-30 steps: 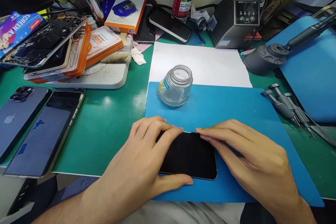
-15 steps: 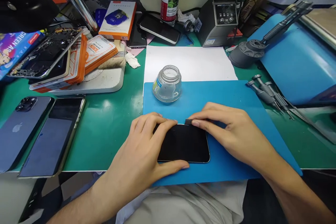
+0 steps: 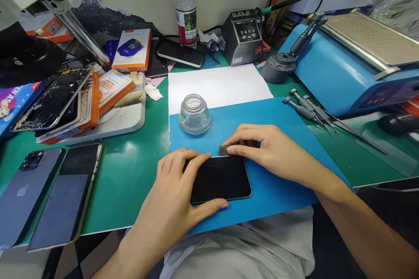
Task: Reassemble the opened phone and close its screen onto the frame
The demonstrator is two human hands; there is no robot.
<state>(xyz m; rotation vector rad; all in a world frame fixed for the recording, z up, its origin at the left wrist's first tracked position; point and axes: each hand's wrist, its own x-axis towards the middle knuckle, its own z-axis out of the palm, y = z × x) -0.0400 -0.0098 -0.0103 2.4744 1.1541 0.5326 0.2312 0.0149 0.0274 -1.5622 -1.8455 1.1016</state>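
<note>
A phone (image 3: 222,178) with a black screen lies flat on the blue mat (image 3: 262,117). My left hand (image 3: 178,187) grips it across its left part, fingers at the far edge and thumb at the near edge. Between the thumb and fingers of my right hand (image 3: 262,146) is a small dark grey block (image 3: 223,150), held at the phone's far long edge. Whether the block touches the phone's edge I cannot tell. Behind the phone, a glass jar (image 3: 195,117) without a lid stands on the mat.
Two phones (image 3: 26,192) lie at the left. Boxes and an opened device (image 3: 55,98) are piled on a white plate behind them. A soldering station (image 3: 242,37), a plastic bottle (image 3: 186,24), nozzle-tipped tools (image 3: 307,104) and a blue hot plate machine (image 3: 337,69) stand around the mat.
The camera view has turned to the right, so everything appears shifted left. Both hands keep their holds, and the block shows more of its side face.
</note>
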